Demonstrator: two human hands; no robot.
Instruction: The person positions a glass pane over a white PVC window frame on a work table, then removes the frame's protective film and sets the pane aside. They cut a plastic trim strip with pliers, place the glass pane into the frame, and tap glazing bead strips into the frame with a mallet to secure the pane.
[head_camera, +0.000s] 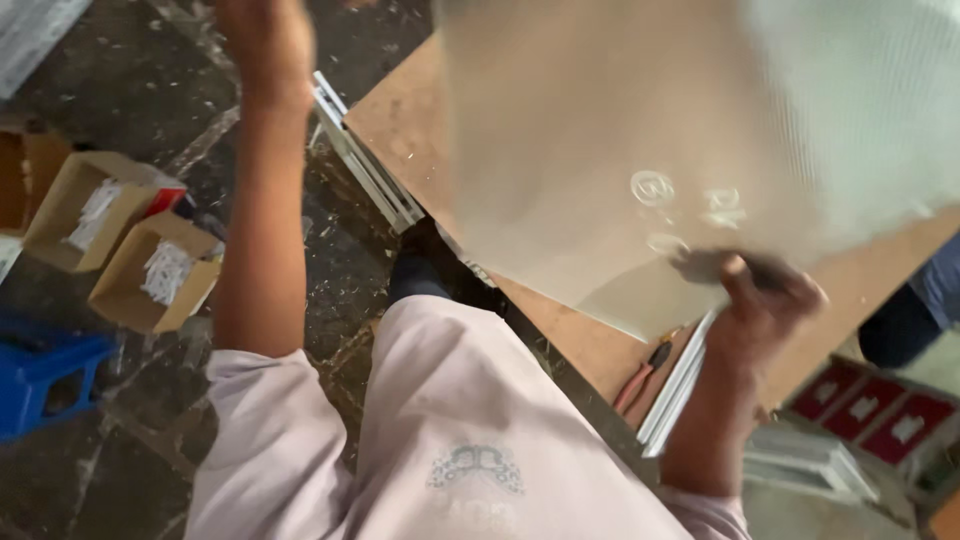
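My right hand (762, 305) grips the lower edge of a large translucent frosted sheet (600, 150), thumb on top. The sheet is lifted and blurred above a wooden table (400, 120) and covers most of it. A few round marks show through the sheet close to my thumb. My left arm is raised on the left, and my left hand (265, 40) sits blurred at the top edge of the view, apart from the sheet. Whether it holds anything is unclear.
Two open cardboard boxes (150, 270) of small white parts and a blue crate (45, 375) stand on the dark floor at left. White metal profiles (365, 160) lean at the table's edge. Red-handled pliers (640, 375) lie near more profiles (680, 385). Red boxes (865, 405) sit lower right.
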